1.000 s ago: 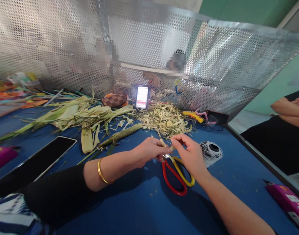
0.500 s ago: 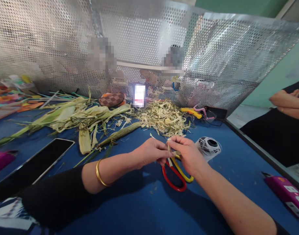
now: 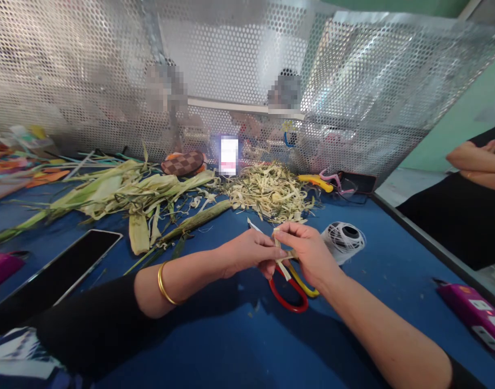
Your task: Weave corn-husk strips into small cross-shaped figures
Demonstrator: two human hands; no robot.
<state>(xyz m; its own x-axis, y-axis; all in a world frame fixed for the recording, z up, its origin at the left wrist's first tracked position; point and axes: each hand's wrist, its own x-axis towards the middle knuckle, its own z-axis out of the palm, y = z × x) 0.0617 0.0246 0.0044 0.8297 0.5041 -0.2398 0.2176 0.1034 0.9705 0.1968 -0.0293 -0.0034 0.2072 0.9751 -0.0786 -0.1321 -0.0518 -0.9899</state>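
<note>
Both hands meet over the middle of the blue table, working a pale strip of corn husk. My left hand pinches the strip between thumb and fingers. Opposite it, my right hand grips the strip's upper end with closed fingers. The husk looks folded or crossed between them; its exact shape is partly hidden. Under the hands lies a pair of scissors with one red and one yellow handle loop, its blade tip showing beyond the left hand. A spool of white thread stands right of my right hand.
Behind the hands sits a heap of shredded husk. Whole corn husks spread to the left, beside a black phone. A purple power strip lies right. A perforated metal partition closes the back. A person with folded arms stands at right.
The husk strip's lower end has swung slightly right between my fingers. Both hands keep their grip and nearly the same place. The view has shifted slightly.
</note>
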